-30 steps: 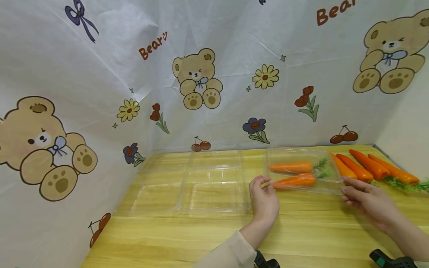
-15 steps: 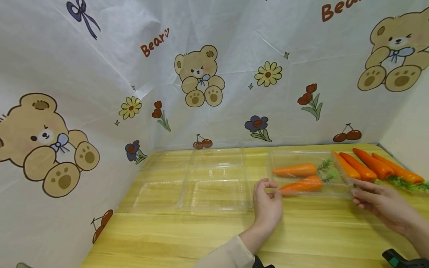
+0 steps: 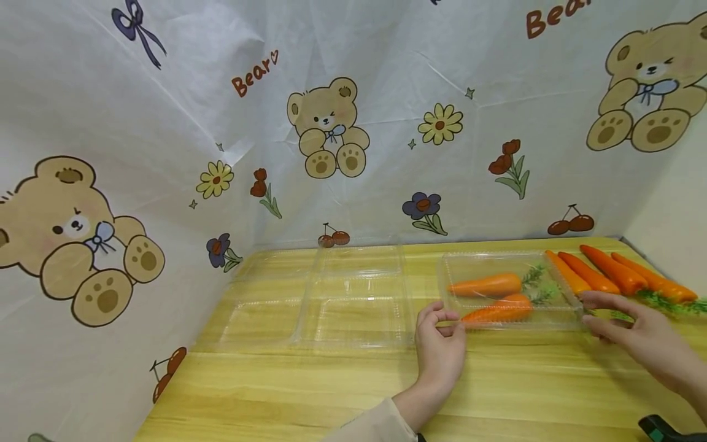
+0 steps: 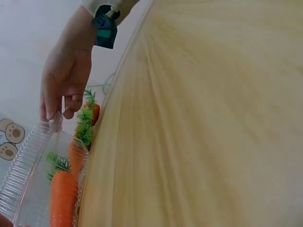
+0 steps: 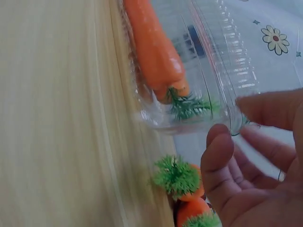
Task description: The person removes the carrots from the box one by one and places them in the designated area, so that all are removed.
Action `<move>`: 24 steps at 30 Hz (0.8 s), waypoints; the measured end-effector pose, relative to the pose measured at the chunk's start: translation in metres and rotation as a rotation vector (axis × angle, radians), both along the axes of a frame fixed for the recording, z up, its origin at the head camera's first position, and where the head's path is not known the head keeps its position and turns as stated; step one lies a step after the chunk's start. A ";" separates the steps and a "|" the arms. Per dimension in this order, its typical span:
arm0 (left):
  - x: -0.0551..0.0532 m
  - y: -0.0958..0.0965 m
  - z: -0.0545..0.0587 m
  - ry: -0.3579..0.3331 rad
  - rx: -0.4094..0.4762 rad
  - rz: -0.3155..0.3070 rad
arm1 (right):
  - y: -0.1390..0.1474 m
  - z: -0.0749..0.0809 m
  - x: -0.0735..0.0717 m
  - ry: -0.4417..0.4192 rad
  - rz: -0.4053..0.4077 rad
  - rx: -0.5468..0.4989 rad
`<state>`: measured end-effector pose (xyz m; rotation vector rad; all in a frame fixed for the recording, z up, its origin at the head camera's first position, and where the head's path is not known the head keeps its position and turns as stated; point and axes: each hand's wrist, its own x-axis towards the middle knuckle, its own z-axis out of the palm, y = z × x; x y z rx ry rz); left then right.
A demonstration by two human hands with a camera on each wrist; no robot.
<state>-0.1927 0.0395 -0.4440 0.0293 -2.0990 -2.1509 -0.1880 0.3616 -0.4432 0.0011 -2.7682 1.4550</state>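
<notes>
Two orange carrots [image 3: 499,308] with green tops lie inside a clear plastic box [image 3: 558,316] on the right half of the table. A ribbed clear lid [image 4: 19,172] lies over them; whether it is snapped down I cannot tell. My left hand [image 3: 440,353] holds the box's near left corner with curled fingers. At the right end, my right hand [image 3: 635,331] has thumb and forefinger on either side of the rim, as the right wrist view shows. The left wrist view shows the right hand [image 4: 66,78] gripping that rim from above.
Several loose carrots [image 3: 613,270] lie side by side at the back right, close to the box. Two clear plastic containers [image 3: 405,307] stand on the left of the wooden table [image 3: 309,393]. A bear-printed cloth [image 3: 375,110] hangs behind.
The box has shifted slightly right and nearer over the last second, with both hands on it. Thumb and forefinger of the right hand now stand a little wider apart.
</notes>
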 end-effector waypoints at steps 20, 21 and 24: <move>0.004 -0.001 -0.002 0.024 0.035 -0.017 | 0.015 -0.003 0.001 0.261 0.104 0.290; 0.005 -0.001 -0.002 0.026 0.040 -0.015 | 0.015 -0.003 0.000 0.273 0.108 0.301; 0.007 0.000 -0.002 0.025 0.053 -0.008 | 0.017 -0.003 -0.001 0.303 0.121 0.326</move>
